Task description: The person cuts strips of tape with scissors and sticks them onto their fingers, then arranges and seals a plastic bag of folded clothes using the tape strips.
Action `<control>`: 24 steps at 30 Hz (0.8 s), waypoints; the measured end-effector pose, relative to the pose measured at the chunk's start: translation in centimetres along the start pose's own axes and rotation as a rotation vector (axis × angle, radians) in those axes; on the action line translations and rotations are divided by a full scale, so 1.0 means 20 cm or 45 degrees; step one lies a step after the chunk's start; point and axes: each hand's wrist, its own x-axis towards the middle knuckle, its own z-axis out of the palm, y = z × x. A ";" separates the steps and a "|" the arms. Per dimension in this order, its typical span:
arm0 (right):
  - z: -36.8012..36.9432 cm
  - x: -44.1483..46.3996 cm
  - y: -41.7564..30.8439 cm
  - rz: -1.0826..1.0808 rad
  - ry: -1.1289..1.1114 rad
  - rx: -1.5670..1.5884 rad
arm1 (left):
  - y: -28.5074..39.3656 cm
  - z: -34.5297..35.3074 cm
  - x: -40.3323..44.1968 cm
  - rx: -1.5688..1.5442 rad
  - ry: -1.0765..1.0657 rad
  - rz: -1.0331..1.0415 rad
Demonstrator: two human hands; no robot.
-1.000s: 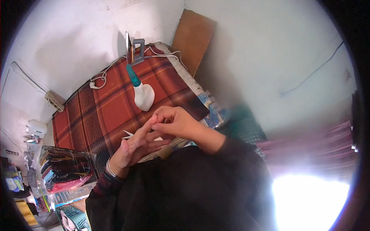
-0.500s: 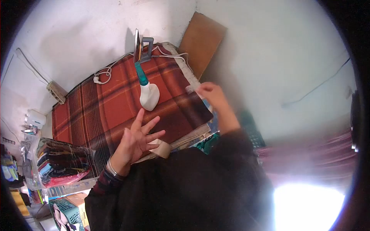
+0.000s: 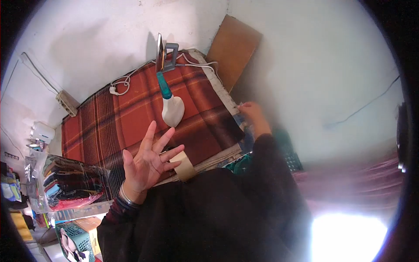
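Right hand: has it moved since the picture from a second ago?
Yes. Judged against the plaid blanket, the right hand has moved rightward, from touching the left hand to beside the blanket's right edge.

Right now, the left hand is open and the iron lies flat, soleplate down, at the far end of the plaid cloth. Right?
Not flat: the head view shows the iron standing upright at the far end of the plaid cloth. The left hand is open.
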 end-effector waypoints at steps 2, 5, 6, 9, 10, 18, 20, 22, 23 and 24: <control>0.01 0.00 -0.05 -0.101 0.012 0.051 | 0.00 -0.01 0.00 0.004 0.020 -0.006; 0.04 -0.03 -0.20 -0.178 -0.134 -0.167 | -0.02 -0.01 0.01 -0.040 0.042 0.029; 0.06 -0.02 -0.21 -0.177 -0.133 -0.167 | -0.02 -0.01 0.01 -0.038 0.044 0.026; 0.08 0.00 -0.27 -0.223 -0.170 -0.200 | -0.02 -0.01 0.00 -0.044 0.054 0.023; 0.05 -0.02 -0.32 -0.037 -0.274 -0.155 | -0.01 0.00 0.00 -0.051 0.057 0.015; -0.01 0.05 -0.07 0.235 -0.458 0.202 | 0.01 -0.04 -0.04 -0.053 0.009 0.003; -0.03 -0.20 -0.19 -0.680 0.103 0.083 | 0.01 -0.05 -0.04 -0.065 0.045 0.007; -0.07 -0.32 -0.40 -0.549 0.115 0.240 | 0.00 -0.06 -0.04 -0.066 0.048 -0.007; -0.08 -0.30 -0.43 -0.343 0.002 0.350 | 0.00 -0.06 -0.03 -0.070 0.048 -0.004; -0.08 -0.28 -0.47 -0.127 -0.089 0.449 | 0.00 -0.07 -0.03 -0.010 0.076 -0.041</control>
